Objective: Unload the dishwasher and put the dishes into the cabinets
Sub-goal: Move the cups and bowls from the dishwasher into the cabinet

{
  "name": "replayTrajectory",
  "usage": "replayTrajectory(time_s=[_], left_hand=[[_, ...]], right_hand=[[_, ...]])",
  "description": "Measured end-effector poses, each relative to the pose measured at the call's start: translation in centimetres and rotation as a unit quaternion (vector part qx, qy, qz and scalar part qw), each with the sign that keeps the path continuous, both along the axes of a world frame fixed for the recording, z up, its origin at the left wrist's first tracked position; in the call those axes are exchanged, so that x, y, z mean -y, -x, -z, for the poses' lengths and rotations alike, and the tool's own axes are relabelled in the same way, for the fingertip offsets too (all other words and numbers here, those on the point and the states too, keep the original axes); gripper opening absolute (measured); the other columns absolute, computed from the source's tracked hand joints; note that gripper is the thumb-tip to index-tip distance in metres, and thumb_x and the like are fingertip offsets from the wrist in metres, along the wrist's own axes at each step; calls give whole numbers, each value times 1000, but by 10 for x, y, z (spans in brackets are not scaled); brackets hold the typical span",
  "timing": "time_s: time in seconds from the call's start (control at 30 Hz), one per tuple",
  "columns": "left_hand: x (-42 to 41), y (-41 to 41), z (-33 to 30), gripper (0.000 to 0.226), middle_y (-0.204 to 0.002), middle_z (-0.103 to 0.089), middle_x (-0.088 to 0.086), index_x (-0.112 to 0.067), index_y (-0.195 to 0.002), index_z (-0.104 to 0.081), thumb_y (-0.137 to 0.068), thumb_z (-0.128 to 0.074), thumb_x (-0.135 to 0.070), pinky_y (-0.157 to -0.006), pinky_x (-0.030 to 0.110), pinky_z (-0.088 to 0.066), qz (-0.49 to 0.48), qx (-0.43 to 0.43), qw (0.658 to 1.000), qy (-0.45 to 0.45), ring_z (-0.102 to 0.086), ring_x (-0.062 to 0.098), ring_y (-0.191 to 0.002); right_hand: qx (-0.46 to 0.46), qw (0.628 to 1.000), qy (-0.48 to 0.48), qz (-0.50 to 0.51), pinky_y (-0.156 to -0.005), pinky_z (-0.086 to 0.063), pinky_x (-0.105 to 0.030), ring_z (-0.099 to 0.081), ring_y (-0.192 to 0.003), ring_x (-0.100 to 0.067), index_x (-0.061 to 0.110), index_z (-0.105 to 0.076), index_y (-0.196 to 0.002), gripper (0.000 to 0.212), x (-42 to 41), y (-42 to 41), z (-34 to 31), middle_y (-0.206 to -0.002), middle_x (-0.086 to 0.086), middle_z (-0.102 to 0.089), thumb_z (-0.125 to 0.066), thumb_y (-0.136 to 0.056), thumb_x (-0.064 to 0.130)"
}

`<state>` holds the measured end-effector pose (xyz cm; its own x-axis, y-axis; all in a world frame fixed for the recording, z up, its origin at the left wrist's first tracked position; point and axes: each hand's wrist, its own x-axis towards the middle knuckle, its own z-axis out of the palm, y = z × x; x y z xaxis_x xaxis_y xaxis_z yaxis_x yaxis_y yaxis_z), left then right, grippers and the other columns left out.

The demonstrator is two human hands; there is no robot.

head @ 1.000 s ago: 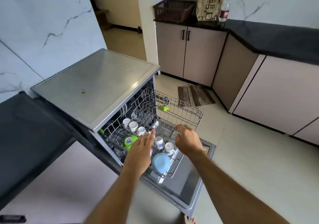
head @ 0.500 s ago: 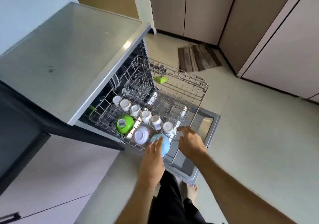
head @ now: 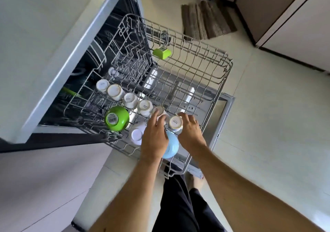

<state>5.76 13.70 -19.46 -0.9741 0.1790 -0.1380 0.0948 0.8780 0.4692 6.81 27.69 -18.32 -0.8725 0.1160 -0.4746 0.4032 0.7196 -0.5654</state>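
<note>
The dishwasher's wire upper rack (head: 225, 71) is pulled out over the open door. A row of upturned white cups (head: 129, 99) runs across it, beside a green bowl (head: 117, 118), a white bowl (head: 137, 135) and a light blue bowl (head: 171, 147). My left hand (head: 155, 137) has its fingers curled round one white cup (head: 159, 110) in the row. My right hand (head: 191, 133) grips the nearest white cup (head: 175, 123) at the row's end. The blue bowl lies partly hidden between my two wrists.
The dishwasher's steel top (head: 44, 40) fills the left. A green clip (head: 161, 53) hangs on the rack's far side. A brown floor mat (head: 207, 20) lies beyond, before beige cabinet doors (head: 294, 22). My legs and a bare foot (head: 196, 181) stand under the door's edge.
My head has tipped further down and closer to the rack. Both hands have moved forward from the rack's front edge onto two white cups and closed round them.
</note>
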Motion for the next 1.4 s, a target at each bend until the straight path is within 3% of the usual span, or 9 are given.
replayTrajectory(time_s=[0.13, 0.3, 0.53, 0.67, 0.8, 0.93, 1.03, 1.27, 1.4], left_hand=[[7, 32, 20, 59, -143, -48, 8, -13, -128, -56, -71, -67, -3, -112, 44, -34, 53, -37, 994, 88, -41, 28, -135], [13, 56, 38, 70, -150, -42, 14, -9, -142, -44, -82, -56, -43, -121, 51, 1, 90, -15, 969, 229, -27, 28, -146], [13, 68, 45, 82, -149, -43, 17, -5, -141, -46, -82, -60, -61, -119, 52, 10, 132, -14, 953, 274, -24, 31, -147], [9, 72, 45, 82, -140, -51, 11, -8, -130, -54, -71, -70, -64, -121, 51, -5, 94, -9, 959, 267, -35, 30, -138], [4, 73, 36, 74, -115, -58, 6, -13, -112, -56, -64, -75, -65, -110, 43, -31, 87, 9, 973, 214, -49, 28, -116], [7, 64, 18, 66, -112, -61, 6, -13, -116, -47, -68, -85, -38, -94, 34, -46, 52, 43, 997, 23, -58, 26, -107], [5, 60, -14, 70, -120, -61, 8, -11, -126, -43, -73, -84, -32, -87, 34, -48, 10, 90, 994, -55, -60, 27, -107], [5, 47, -98, 67, -103, -65, 0, -17, -118, -48, -69, -86, -41, -67, 17, -42, -60, 26, 987, -144, -64, 17, -88], [6, 23, -143, 69, -103, -68, -5, -21, -119, -52, -66, -79, -57, -73, 29, -52, -122, -21, 974, -189, -64, 13, -88]], right_hand=[[80, 996, 1, -35, -96, -47, -42, -42, -120, -33, 32, -25, -147, 88, 7, 11, 27, -134, -10, -37, -48, -74, -12], [112, 994, 17, -1, -101, -45, -45, -48, -125, -33, 28, -24, -147, 76, 7, 21, 52, -135, -8, -49, -69, -88, 16], [66, 997, 23, 41, -71, -43, -30, -64, -96, -30, 17, -41, -122, 52, 11, 29, 51, -111, -7, -64, -74, -82, 22], [36, 997, 26, 66, -66, -44, -28, -65, -84, -27, 18, -42, -115, 53, 13, 23, 36, -97, -2, -65, -76, -74, 23], [3, 996, 24, 82, -66, -51, -33, -64, -80, -25, 19, -43, -113, 54, 9, 13, 23, -88, 4, -58, -77, -71, 22], [-78, 989, 28, 126, -68, -49, -31, -61, -80, -29, 19, -44, -109, 53, 2, 13, 6, -88, 3, -62, -75, -66, 24], [-114, 980, 41, 159, -71, -52, -35, -62, -81, -28, 25, -42, -110, 57, -6, 21, -19, -94, 1, -66, -77, -65, 28], [-206, 966, 53, 150, -75, -49, -34, -60, -83, -21, 26, -45, -110, 53, -23, 28, -91, -91, 11, -59, -80, -71, 31], [-257, 960, 58, 97, -87, -50, -38, -53, -90, -11, 22, -49, -122, 55, -28, 23, -135, -103, 5, -66, -77, -79, 40]])
